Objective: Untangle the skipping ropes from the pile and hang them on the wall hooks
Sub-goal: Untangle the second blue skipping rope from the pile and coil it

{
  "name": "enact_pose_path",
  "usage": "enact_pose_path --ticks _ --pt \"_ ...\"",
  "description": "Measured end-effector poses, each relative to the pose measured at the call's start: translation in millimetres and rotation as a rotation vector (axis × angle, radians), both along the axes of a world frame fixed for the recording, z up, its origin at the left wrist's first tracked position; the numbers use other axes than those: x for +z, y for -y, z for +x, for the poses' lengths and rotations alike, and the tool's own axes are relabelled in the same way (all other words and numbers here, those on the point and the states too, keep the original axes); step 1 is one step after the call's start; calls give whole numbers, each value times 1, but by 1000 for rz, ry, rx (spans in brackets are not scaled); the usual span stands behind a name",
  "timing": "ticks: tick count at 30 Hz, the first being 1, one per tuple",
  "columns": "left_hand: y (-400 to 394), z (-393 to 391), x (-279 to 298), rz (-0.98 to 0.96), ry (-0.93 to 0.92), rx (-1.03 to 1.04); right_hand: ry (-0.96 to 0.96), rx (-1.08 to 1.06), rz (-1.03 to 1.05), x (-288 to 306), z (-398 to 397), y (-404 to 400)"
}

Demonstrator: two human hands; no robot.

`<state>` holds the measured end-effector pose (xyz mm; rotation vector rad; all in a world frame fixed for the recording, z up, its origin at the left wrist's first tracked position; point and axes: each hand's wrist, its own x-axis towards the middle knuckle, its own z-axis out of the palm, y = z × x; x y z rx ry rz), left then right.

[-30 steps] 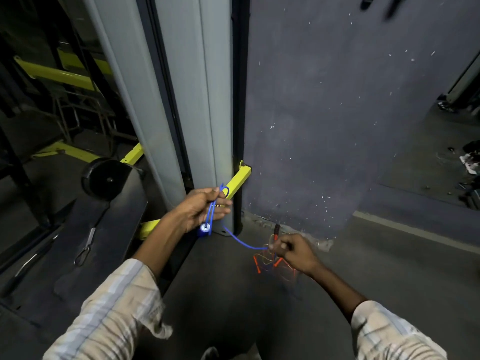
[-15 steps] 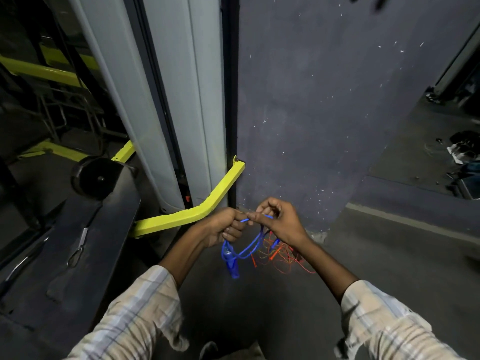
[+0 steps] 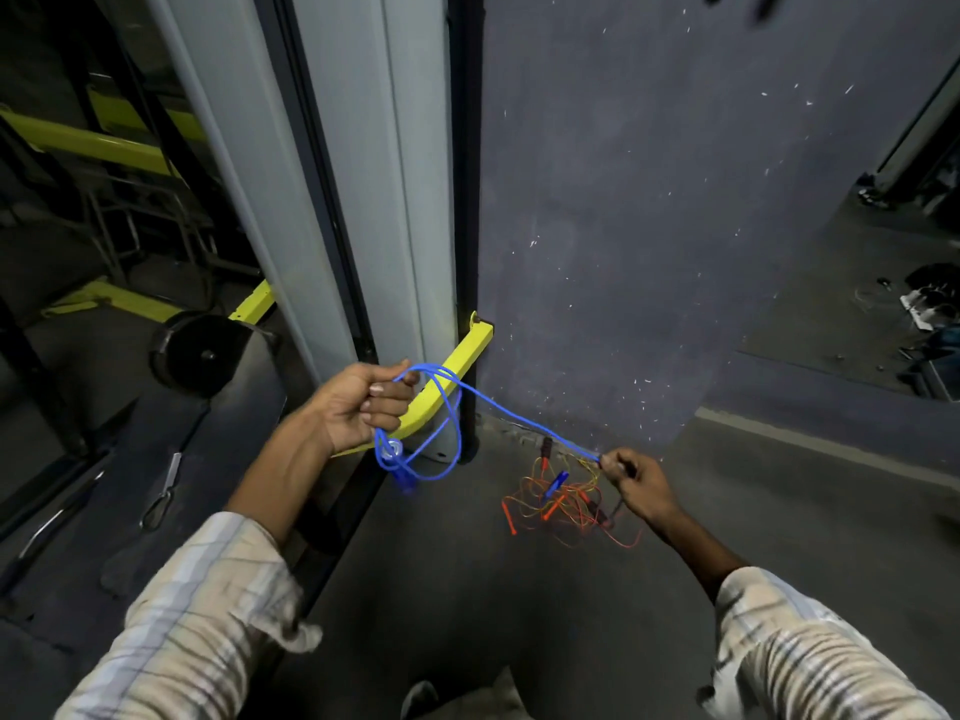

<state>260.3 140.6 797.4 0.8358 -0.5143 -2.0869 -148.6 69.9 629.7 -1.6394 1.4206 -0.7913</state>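
Observation:
My left hand [image 3: 358,402] is closed around gathered loops of the blue skipping rope [image 3: 452,418], whose coils and blue handle hang just below the fist. A taut stretch of that rope runs down to the right into my right hand [image 3: 636,483], which pinches it low above the floor. Beside and under the right hand lies the tangled pile of orange and yellow ropes [image 3: 566,506], with a second blue handle [image 3: 556,483] and dark handles in it. Two dark wall hooks [image 3: 766,0] show blurred at the top edge.
A yellow steel bar [image 3: 452,376] juts from a grey pillar [image 3: 400,200] right behind my left hand. A black weight plate [image 3: 200,356] and a gym machine frame stand at the left. A dark speckled wall [image 3: 649,226] faces me, with shoes and clutter at the far right.
My hands were together half a second ago and have pulled apart. The left hand rose with more blue loops; the right hand slid down and right along the rope toward the pile.

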Motion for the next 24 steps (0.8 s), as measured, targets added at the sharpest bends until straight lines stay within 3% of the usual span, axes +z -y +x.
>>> enact_pose_path --ticks 4,7,11,15,19,24 --pt "-5 9 4 10 105 149 -78 -90 18 -40 -24 12" --pt "-4 -6 1 11 272 227 -126 -103 15 -34 -11 11" --pt "2 -34 -9 10 471 384 -341 131 -52 21 37 -16" --pt "6 -61 -21 -81 532 373 -480 429 -167 72 83 -41" --pt "6 -89 -39 -166 624 300 -281 581 -254 113 118 -60" --pt "-5 -105 -40 -144 711 67 -22 360 -280 132 126 -52"
